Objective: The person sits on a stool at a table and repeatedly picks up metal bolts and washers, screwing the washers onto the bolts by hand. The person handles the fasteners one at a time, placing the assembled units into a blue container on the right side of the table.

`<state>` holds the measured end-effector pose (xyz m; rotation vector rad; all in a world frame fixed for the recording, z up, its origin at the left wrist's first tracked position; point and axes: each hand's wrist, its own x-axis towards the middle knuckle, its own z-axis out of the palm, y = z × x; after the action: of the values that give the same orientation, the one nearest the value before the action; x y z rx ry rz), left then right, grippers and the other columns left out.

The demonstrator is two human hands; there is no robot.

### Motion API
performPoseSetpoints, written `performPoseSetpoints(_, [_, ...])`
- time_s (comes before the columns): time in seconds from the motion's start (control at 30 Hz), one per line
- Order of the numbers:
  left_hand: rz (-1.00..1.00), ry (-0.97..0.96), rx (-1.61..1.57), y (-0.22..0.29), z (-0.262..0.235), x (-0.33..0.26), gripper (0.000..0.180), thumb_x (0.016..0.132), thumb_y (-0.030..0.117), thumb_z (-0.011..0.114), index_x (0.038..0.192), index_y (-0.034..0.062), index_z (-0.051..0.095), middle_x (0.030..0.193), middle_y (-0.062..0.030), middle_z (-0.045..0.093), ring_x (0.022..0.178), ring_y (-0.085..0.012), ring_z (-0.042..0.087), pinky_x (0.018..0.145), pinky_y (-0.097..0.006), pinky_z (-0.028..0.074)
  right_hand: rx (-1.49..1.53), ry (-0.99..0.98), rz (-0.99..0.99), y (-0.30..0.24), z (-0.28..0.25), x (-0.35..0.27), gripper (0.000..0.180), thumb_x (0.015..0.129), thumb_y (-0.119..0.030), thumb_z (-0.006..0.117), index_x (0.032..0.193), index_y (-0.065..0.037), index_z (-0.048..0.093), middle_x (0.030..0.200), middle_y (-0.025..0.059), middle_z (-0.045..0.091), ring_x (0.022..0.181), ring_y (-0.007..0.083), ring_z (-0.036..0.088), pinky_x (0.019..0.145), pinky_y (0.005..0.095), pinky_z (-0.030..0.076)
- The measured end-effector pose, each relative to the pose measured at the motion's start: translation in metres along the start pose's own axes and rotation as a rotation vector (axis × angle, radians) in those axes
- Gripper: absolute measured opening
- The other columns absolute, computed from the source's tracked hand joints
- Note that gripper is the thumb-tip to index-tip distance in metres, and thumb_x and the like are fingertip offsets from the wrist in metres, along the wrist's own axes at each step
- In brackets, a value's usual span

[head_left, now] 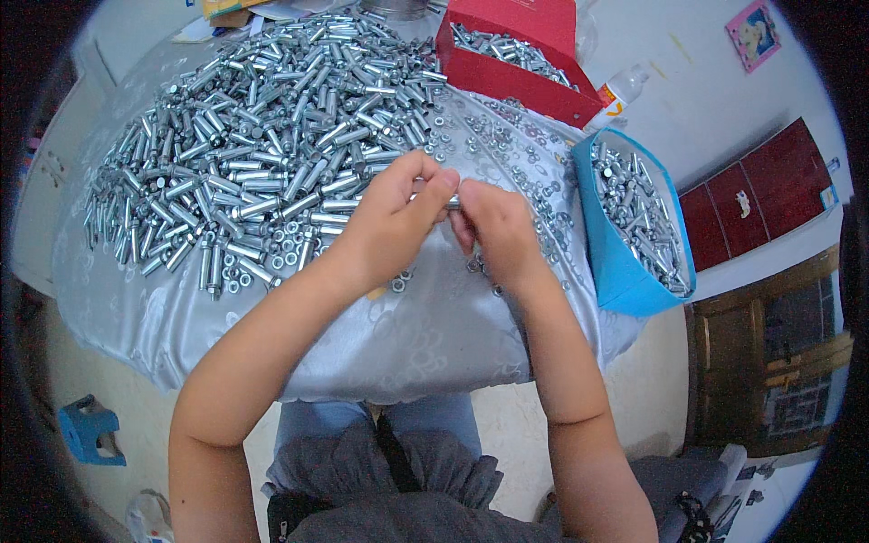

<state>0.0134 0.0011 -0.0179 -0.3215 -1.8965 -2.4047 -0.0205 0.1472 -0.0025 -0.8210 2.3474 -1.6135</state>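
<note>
Over the table's middle, my two hands meet around a silver expansion bolt (pixel 453 204), most of it covered by my fingers. My left hand (pixel 398 213) is closed around its left part, thumb on top. At the other end, the fingers of my right hand (pixel 496 222) pinch the bolt; whether a nut or washer is also between them is hidden. Left of my hands spreads a large heap of metal expansion bolts (pixel 262 136). Loose hex nuts (pixel 288 246) lie at the heap's near edge, and washers (pixel 511 136) are scattered beyond my right hand.
A red box (pixel 507 77) of bolts stands at the back right. Nearer, a blue fabric bin (pixel 620 285) full of bolts sits at the table's right edge. A plastic bottle (pixel 620 95) stands behind. The silvery tablecloth (pixel 434 339) hangs over the front edge. A blue stool (pixel 90 430) is on the floor.
</note>
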Motion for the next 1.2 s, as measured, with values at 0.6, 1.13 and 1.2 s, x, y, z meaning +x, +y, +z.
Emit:
performPoseSetpoints(0.6, [0.457, 0.158, 0.605, 0.006, 0.012, -0.015, 0.016, 0.088, 0.016, 0.045, 0.088, 0.0008, 0.043, 0.076, -0.0172, 0.055, 0.067, -0.0313, 0.057, 0.057, -0.035, 0.043, 0.452, -0.177, 0.298, -0.010, -0.003, 0.002, 0.046, 0.088, -0.043, 0.040, 0.060, -0.007, 0.046, 0.046, 0.0001, 0.036, 0.038, 0.0101, 0.037, 0.036, 0.0220, 0.029])
performPoseSetpoints(1.13, [-0.559, -0.953, -0.013, 0.016, 0.005, -0.026, 0.021, 0.084, 0.020, 0.052, 0.092, -0.0001, 0.055, 0.075, -0.0079, 0.060, 0.065, -0.0142, 0.059, 0.059, -0.025, 0.048, 0.702, 0.454, 0.042, 0.000, -0.039, 0.014, 0.028, 0.086, -0.026, 0.050, 0.069, -0.004, 0.050, 0.051, -0.0016, 0.038, 0.044, 0.0084, 0.037, 0.041, 0.0213, 0.028])
performPoseSetpoints(1.2, [-0.398, -0.710, -0.173, 0.025, -0.002, -0.019, 0.025, 0.085, 0.023, 0.052, 0.096, 0.0007, 0.054, 0.077, -0.0077, 0.059, 0.066, -0.0149, 0.059, 0.059, -0.026, 0.048, 0.746, 0.464, 0.032, 0.002, -0.040, 0.014, 0.027, 0.086, -0.026, 0.050, 0.070, -0.004, 0.050, 0.051, -0.0016, 0.037, 0.044, 0.0084, 0.037, 0.041, 0.0212, 0.028])
